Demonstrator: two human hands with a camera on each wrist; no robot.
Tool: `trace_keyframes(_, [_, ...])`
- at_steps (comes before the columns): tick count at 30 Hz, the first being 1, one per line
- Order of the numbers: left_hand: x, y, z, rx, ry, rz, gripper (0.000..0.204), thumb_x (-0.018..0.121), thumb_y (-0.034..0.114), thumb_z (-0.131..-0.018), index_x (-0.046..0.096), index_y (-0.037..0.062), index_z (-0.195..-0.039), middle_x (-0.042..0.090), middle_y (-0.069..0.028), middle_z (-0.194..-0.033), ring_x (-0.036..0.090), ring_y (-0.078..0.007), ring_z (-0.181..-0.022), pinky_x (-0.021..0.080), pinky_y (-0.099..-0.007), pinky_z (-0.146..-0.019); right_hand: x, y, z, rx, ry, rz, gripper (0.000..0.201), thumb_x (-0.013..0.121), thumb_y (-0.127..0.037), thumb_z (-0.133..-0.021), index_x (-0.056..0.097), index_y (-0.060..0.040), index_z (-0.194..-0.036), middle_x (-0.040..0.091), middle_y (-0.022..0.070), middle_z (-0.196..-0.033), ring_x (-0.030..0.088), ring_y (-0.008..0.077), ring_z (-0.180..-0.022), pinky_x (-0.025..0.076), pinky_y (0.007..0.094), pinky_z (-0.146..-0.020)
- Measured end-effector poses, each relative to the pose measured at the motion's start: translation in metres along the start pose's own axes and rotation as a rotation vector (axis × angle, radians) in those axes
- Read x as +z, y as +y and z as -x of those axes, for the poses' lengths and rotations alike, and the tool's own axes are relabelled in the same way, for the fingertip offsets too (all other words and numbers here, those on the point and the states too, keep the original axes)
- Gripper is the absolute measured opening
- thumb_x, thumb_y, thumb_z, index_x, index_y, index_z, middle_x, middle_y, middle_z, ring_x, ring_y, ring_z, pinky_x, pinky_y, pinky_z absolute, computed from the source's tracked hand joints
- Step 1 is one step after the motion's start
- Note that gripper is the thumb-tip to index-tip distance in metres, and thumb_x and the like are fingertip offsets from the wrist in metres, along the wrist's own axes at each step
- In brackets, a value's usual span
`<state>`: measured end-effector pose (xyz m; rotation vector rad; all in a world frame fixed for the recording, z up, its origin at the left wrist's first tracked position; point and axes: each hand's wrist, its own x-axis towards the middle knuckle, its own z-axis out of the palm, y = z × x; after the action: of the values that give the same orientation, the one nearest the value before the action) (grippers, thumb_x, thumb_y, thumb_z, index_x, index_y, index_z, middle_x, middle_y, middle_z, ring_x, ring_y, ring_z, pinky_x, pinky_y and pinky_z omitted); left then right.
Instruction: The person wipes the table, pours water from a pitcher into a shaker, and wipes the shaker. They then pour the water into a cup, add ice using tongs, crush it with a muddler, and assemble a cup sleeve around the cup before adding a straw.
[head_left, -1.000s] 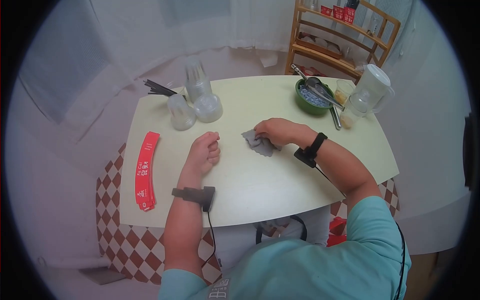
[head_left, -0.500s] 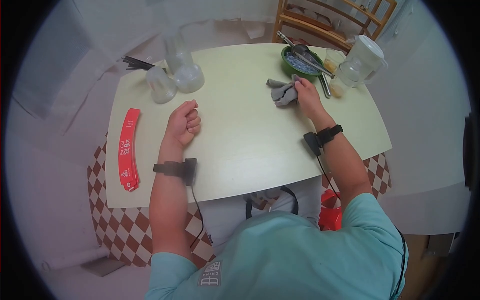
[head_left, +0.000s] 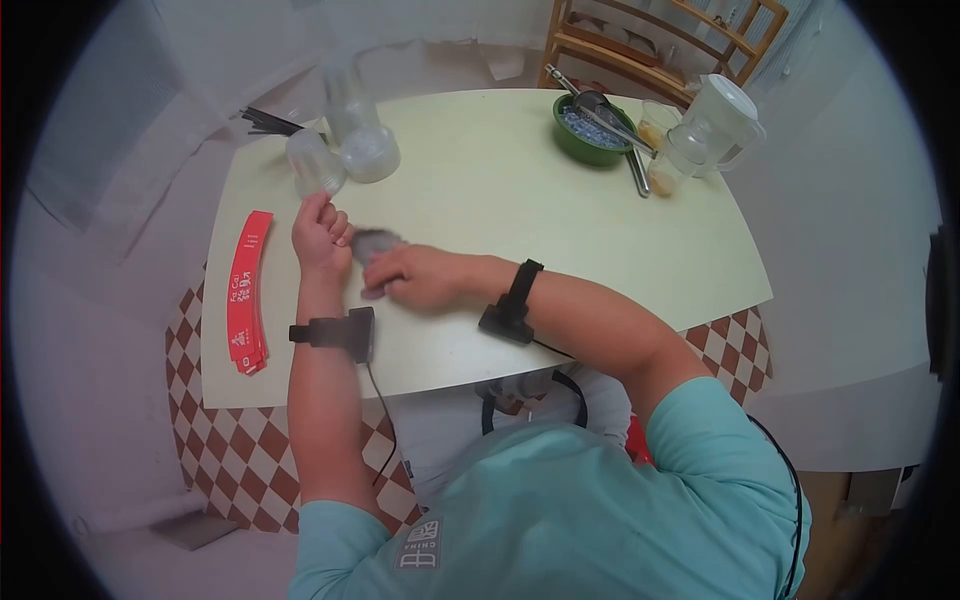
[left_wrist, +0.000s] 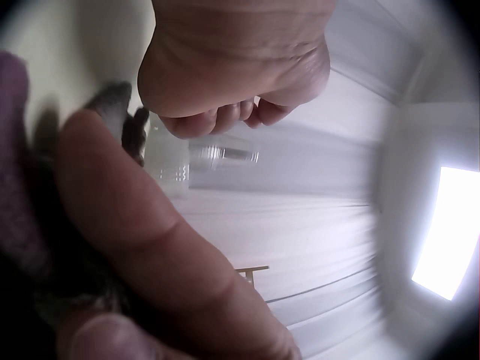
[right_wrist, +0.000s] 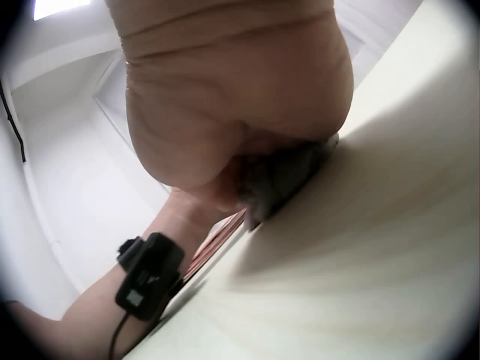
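Note:
A grey cloth [head_left: 378,243] lies bunched on the table under my right hand [head_left: 425,277], which grips it with curled fingers. In the right wrist view the dark folds of the cloth [right_wrist: 289,176] show beneath the palm, against the tabletop. My left hand [head_left: 322,236] is held as a fist with nothing visible in it, just left of the cloth. In the left wrist view its curled fingers [left_wrist: 225,116] appear at the top, while fingers of the right hand [left_wrist: 165,225] loom close below with the cloth beside them.
Clear plastic cups [head_left: 370,153] and black straws [head_left: 270,123] stand at the back left. Red printed cup sleeves [head_left: 247,295] lie along the left side. A green bowl [head_left: 590,150] with tongs and a scoop sits back right, near a lidded pitcher [head_left: 718,120].
My right hand first moved toward the bowl with the cloth lifted, then swept left across the table to beside my left hand. The left hand shifted slightly left, still curled.

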<state>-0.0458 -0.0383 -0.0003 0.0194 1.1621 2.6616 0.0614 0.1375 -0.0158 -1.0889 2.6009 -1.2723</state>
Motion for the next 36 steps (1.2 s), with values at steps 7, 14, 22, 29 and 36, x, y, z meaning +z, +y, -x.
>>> trace_keyframes(7, [-0.002, 0.006, 0.004, 0.012, 0.044, 0.056, 0.014, 0.056, 0.018, -0.099, 0.052, 0.009, -0.088, 0.027, 0.0056, -0.056, 0.025, -0.0073, -0.043, 0.021, -0.0267, -0.04, -0.042, 0.002, 0.053, 0.04, 0.122, 0.454, 0.034, 0.057, -0.014, -0.085, 0.067, -0.0051, -0.116, 0.061, 0.0153, -0.127, 0.054, 0.0357, -0.122, 0.041, 0.0474, -0.107])
trace_keyframes(14, [0.005, 0.005, 0.009, -0.023, 0.02, 0.04, 0.013, 0.056, 0.017, -0.098, 0.052, 0.0089, -0.089, 0.027, 0.0052, -0.056, 0.024, -0.007, -0.043, 0.02, -0.027, -0.04, -0.135, 0.07, 0.183, 0.759, 0.416, 0.671, 0.047, 0.056, -0.036, -0.096, 0.059, -0.01, -0.136, 0.05, 0.0265, -0.145, 0.039, 0.0453, -0.14, 0.032, 0.0519, -0.116])
trace_keyframes(22, [0.018, -0.008, 0.018, -0.126, -0.145, -0.17, 0.015, 0.061, 0.017, -0.096, 0.054, 0.0124, -0.083, 0.031, 0.0072, -0.056, 0.028, -0.0051, -0.041, 0.019, -0.025, -0.038, -0.132, 0.015, 0.256, 1.01, 0.41, 0.65, 0.036, 0.063, -0.031, -0.092, 0.063, -0.0032, -0.113, 0.062, 0.0258, -0.115, 0.06, 0.0433, -0.111, 0.049, 0.0476, -0.095])
trace_keyframes(29, [0.03, -0.011, 0.039, 0.199, -0.287, -1.021, 0.019, 0.066, 0.025, -0.094, 0.063, 0.0063, -0.093, 0.051, 0.0048, -0.068, 0.044, -0.0063, -0.058, 0.035, -0.0262, -0.05, -0.101, 0.026, 0.099, 0.677, 0.423, 0.061, 0.06, 0.059, -0.027, -0.099, 0.038, -0.0002, -0.148, 0.052, 0.0286, -0.139, 0.048, 0.0404, -0.133, 0.036, 0.0429, -0.113])
trace_keyframes(36, [-0.018, 0.093, 0.052, 0.332, 0.157, -1.305, 0.038, 0.066, 0.033, -0.09, 0.064, 0.0013, -0.11, 0.072, -0.0228, -0.097, 0.07, -0.0387, -0.092, 0.054, -0.0416, -0.082, -0.011, 0.018, -0.057, 0.241, 0.048, 0.39, 0.049, 0.058, -0.02, -0.094, 0.044, -0.0004, -0.137, 0.052, 0.0261, -0.133, 0.045, 0.0458, -0.129, 0.035, 0.0494, -0.112])
